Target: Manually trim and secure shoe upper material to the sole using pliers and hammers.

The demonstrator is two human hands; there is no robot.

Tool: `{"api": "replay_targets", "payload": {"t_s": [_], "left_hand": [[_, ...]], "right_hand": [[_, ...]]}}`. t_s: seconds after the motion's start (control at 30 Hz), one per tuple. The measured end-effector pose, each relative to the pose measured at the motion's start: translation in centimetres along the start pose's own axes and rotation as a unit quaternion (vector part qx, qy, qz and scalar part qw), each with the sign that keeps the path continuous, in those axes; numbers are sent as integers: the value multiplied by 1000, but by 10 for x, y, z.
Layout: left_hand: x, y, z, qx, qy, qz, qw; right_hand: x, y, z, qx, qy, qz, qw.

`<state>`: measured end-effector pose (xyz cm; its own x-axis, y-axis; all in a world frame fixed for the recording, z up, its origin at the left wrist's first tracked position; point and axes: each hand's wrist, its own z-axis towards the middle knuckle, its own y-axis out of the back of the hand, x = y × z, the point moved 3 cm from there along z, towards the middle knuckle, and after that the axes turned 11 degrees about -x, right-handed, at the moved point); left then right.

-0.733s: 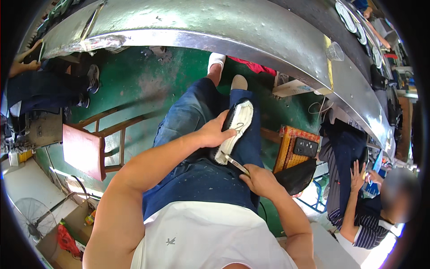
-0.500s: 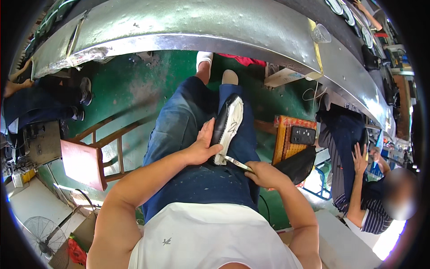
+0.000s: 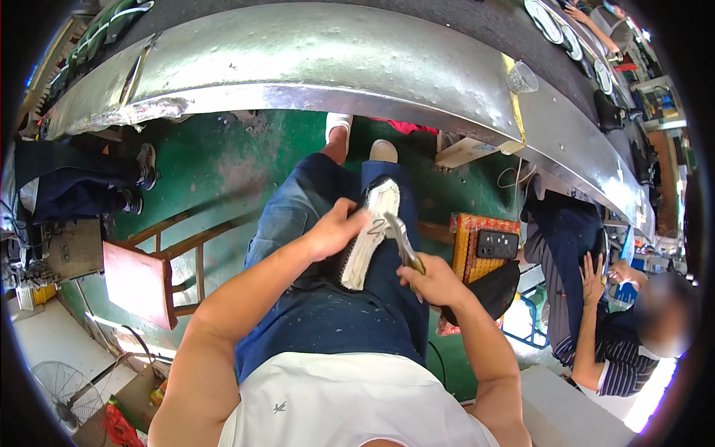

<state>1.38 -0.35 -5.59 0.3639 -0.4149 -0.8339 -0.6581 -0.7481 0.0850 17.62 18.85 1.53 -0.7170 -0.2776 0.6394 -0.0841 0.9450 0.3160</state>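
Resting on lap, across blue-jeaned thigh: white shoe, sole up. Left hand closed round its side, gripping. Right hand closed on metal tool, tip touching sole. Behind: long steel counter; wooden stool on green floor.

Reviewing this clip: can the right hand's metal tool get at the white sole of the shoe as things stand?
Probably yes. The left hand holds the shoe sole-up on the lap, and the metal tool in the right hand already lies at the sole's edge, with nothing between them.
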Motion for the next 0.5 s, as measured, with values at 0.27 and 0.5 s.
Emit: {"api": "replay_targets", "payload": {"t_s": [0.27, 0.5], "left_hand": [[1, -38, 22, -61, 15, -62, 996], [7, -41, 24, -100, 0, -83, 992]], "right_hand": [[18, 30, 32, 101, -25, 101, 989], [-5, -18, 29, -5, 18, 184, 983]]}}
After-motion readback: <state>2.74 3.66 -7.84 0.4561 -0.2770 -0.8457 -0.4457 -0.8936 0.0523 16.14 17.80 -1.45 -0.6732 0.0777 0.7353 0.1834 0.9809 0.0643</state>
